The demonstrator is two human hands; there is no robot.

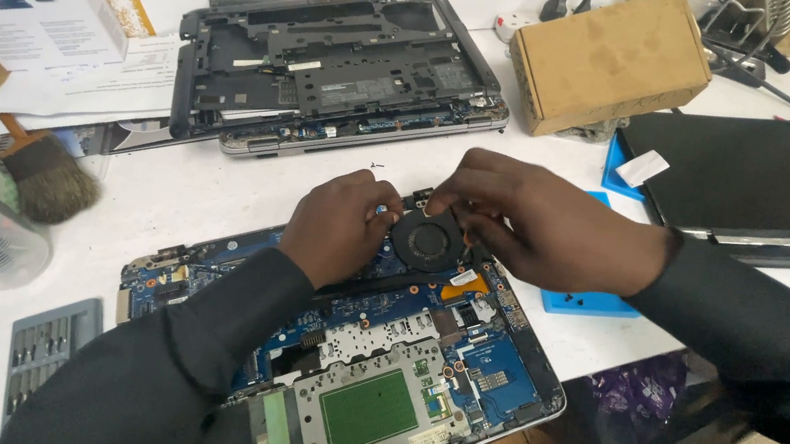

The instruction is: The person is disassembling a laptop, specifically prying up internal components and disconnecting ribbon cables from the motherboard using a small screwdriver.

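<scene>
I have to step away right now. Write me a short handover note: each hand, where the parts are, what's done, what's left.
Left hand: fingers on the left edge of the fan; whether they grip it is unclear.
Right hand: fingers pinched at the fan's upper right edge; anything between them is too small to tell.
Fan: black, round, sitting in the open laptop near its far edge.
Done: the laptop's cover is off and its blue board is exposed. A second opened laptop shell lies further back.
Left: the fan is not lifted out. A bit set sits at the near left.
</scene>
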